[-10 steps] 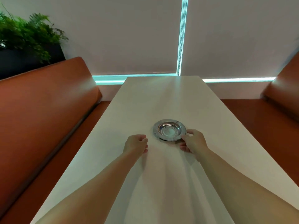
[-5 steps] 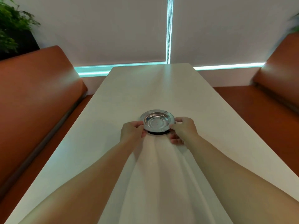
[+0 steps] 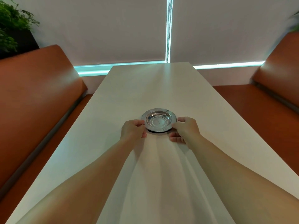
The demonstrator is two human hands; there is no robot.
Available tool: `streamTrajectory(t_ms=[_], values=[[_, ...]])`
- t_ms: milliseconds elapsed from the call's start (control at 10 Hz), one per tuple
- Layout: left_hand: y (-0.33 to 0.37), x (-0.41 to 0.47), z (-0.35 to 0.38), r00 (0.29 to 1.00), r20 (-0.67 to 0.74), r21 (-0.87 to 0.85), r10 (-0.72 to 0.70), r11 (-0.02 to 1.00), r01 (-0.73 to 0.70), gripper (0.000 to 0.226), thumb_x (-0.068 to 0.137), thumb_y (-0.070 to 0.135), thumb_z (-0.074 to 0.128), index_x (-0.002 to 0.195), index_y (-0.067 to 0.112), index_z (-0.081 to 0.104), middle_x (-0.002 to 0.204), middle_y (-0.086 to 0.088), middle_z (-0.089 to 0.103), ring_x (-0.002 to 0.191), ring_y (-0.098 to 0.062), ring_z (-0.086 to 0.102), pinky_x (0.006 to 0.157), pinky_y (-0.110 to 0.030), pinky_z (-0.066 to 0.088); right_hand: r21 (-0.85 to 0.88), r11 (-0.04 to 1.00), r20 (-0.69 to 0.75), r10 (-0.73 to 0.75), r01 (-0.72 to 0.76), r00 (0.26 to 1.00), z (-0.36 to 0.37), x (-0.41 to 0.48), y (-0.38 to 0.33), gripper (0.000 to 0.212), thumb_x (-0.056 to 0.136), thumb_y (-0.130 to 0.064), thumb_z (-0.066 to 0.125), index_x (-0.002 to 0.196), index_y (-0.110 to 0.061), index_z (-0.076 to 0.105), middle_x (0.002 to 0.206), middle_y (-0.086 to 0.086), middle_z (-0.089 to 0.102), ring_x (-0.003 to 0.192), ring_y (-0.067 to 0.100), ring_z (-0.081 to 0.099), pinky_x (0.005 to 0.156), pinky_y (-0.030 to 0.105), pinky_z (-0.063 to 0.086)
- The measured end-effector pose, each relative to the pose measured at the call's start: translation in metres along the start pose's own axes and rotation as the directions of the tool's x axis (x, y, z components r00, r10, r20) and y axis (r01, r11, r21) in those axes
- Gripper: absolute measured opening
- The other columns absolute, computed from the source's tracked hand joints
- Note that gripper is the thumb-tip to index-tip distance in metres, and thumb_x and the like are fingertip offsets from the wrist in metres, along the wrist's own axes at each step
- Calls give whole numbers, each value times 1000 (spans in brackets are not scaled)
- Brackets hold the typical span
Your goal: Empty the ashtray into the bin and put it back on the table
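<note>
Head view, one moment. The ashtray (image 3: 158, 120), a shallow round dish of polished metal with a broad flat rim, sits on the white table (image 3: 210, 118) on the centre line, nearer the person than the far end. A dark band shows under its near edge; cannot tell whether that is a base ring or shadow from a slight lift. The left hand (image 3: 133, 129) is curled, fingertips and thumb closed on the left side of the rim. The right hand (image 3: 186, 129) pinches the right side of the rim, thumb on top, the other fingers tucked below and toward the table. Both forearms reach in from the near edge. The bowl looks clean: bare reflective metal, no ash or butts that can be made out at this size. No bin is in view. Orange bench seats (image 3: 40, 94) run along both sides of the table, a plant (image 3: 11, 21) stands at far left. Judgement: with an empty-looking bowl on the table, the emptying appears done and this is the put-back, nearly complete; what is left is to release both hands and withdraw them
</note>
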State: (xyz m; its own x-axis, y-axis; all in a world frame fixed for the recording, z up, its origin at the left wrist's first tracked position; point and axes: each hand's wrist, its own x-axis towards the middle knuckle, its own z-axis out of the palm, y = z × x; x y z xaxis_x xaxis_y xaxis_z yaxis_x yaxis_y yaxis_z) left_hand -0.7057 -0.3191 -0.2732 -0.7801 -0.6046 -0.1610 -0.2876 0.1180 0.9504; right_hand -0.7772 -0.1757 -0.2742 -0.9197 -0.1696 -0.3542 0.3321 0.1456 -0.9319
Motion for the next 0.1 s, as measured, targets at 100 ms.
streamTrajectory(t_ms=[100], values=[[-1,-7,-8,999,-50,77,4,997,0,36,86,3,52,122,2,55,113,-15,60,59,-13,54,64,-25,53,-5,1000,-23,12,-12,1000,-4,-4,3,46,83,-6,51,127,-14,41,71,14,59,46,22,52,55,38,56]])
